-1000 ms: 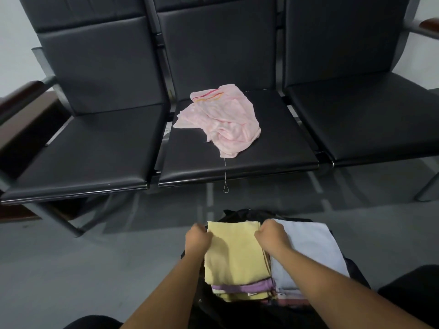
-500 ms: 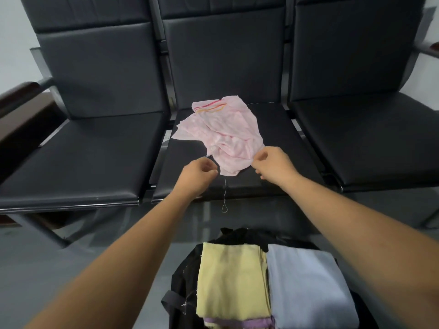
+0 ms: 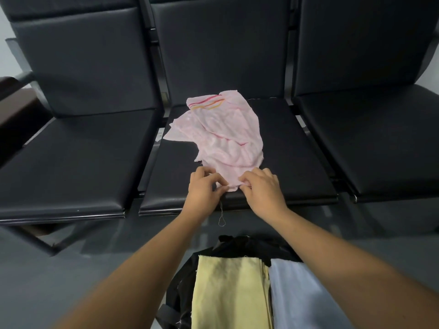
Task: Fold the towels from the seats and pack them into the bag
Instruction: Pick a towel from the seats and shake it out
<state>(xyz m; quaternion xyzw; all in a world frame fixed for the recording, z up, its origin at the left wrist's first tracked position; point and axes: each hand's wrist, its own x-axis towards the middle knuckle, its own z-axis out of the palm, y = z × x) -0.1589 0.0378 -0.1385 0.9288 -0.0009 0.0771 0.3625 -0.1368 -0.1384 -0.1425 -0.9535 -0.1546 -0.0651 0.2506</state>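
Black seats stood in a row over a grey floor. Pink towel [image 3: 225, 138] lay crumpled on the middle seat [image 3: 297, 162], long axis running away from me, striped end nearest the backrest. Left hand [image 3: 202, 186] and right hand [image 3: 263, 188] both met its near hem at the seat's front, just beside each other, neither clearly nearer. Fingers of both were curled, thumb to forefinger, pinching that hem; the bulk of the cloth lay beyond my fingertips. A loose thread [image 3: 221, 217] hung between the hands. Bag [image 3: 180, 293] sat open on the floor under my forearms, yellow towel [image 3: 228, 293] and blue towel [image 3: 304, 298] folded side by side inside. Judged: hands should part along the hem to spread it.
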